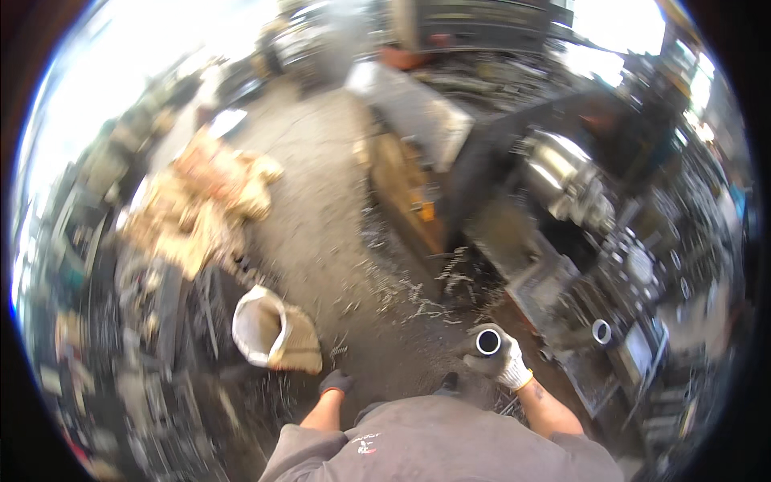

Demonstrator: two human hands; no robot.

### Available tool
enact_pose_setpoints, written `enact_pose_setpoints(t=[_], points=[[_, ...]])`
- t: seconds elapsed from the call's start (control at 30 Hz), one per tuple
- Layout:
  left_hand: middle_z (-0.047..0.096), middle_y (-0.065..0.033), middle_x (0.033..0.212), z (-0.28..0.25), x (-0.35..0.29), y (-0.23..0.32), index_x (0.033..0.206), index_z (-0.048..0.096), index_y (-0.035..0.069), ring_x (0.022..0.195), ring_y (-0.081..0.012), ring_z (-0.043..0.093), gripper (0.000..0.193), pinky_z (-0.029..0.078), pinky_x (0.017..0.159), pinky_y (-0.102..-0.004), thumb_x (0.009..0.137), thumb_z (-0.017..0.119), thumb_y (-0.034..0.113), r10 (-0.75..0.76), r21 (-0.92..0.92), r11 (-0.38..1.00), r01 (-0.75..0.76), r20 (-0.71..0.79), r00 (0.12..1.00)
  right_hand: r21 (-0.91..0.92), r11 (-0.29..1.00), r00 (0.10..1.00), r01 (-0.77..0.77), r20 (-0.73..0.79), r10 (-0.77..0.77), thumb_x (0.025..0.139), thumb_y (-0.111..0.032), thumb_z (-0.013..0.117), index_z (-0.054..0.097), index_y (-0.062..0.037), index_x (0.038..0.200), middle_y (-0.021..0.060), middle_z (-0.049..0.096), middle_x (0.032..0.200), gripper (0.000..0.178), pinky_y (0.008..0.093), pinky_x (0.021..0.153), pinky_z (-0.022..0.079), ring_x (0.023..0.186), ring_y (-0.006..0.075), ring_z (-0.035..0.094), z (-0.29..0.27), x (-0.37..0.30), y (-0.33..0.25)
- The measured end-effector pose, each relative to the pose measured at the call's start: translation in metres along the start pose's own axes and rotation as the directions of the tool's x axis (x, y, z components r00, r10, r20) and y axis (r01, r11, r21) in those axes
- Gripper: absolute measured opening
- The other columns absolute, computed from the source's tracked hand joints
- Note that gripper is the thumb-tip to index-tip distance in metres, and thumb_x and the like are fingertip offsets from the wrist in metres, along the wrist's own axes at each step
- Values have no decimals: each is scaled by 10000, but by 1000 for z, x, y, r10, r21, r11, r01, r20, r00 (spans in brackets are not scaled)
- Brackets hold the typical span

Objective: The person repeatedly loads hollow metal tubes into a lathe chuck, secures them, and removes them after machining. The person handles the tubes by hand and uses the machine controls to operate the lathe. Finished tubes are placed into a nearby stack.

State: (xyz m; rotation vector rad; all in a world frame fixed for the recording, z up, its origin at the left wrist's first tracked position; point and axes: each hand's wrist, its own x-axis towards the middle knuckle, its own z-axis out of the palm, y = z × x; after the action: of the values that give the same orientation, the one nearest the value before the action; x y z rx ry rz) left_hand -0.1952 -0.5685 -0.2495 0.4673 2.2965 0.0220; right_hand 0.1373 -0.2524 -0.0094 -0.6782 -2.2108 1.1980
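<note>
R hand (498, 360), gloved w/ a pale cuff, is at near right beside the machine (554, 305); it has the short tube (487, 354) (prob. metal, pale rim, dark bore). Grip there is wrapped round the tube's side, fingers closed only as far as its girth allows, bore facing up to the cam; holding by the outer wall prob. keeps the rim clear and the hold firm. L hand (337, 381), dark glove, hangs low at near left, just right of the sack (299, 347); fingers look curled, but can't tell how far or if anything's in them. Sack's pale mouth gapes toward far left, prob. set down on the floor (309, 153) by the walkway for easy reach. Loose chips (414, 301) lie on the floor along the machine, likely dropped from it. A similar ring (595, 331) sits farther right on the machine side, exact support unclear. Hidden/iffy: tube's length and lower end (behind the glove), sack's inside, R fingertips. Motion blur smears the shiny cylinder (558, 169) at far right, the crumpled brown heap (201, 213) at far left and most clutter; windows blown out.
</note>
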Motion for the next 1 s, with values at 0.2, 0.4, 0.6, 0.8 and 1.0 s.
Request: enact_pose_setpoints(t=[0.2,0.4,0.6,0.8,1.0], points=[[719,-264,1344,125,-92,-306,1257,782,32,1286,-427,675,622,513,1119,-481,816,775,470,-504,-615,692,379,-35,863,-160,987,912,-8,403,73,731,-286,902,713,-63,1132,171,774,1014,496,425,856,613,953,328,772,154,38,-40],[661,-228,1457,279,-220,-408,1406,695,57,1362,-386,636,666,530,1096,-467,959,664,549,-822,-723,455,520,-116,557,83,940,497,330,832,-248,776,-297,893,699,-89,1194,198,759,1078,506,459,886,607,1009,394,746,332,50,-143],[675,-229,1430,397,-297,-306,1419,680,75,1325,-388,652,600,534,1079,-473,1010,604,507,-893,-889,106,446,112,436,434,804,4,408,879,-477,779,-249,901,693,-77,1206,171,766,1094,505,429,898,610,1002,342,763,469,17,-276],[605,-273,1499,407,-338,-186,1473,614,13,1384,-414,594,717,476,1131,-489,1039,517,575,-719,-739,-662,-125,673,-171,712,634,-249,302,701,-669,779,-261,893,711,-77,1189,183,773,1067,485,433,856,613,985,369,765,599,-21,-383],[536,-338,1551,293,-398,-194,1522,538,-73,1432,-452,541,841,434,1167,-505,1067,450,629,-302,-708,-536,-460,670,-679,756,588,-396,287,653,-646,731,-301,922,706,-92,1237,180,775,1087,589,440,881,613,1010,386,759,722,-52,-421]])
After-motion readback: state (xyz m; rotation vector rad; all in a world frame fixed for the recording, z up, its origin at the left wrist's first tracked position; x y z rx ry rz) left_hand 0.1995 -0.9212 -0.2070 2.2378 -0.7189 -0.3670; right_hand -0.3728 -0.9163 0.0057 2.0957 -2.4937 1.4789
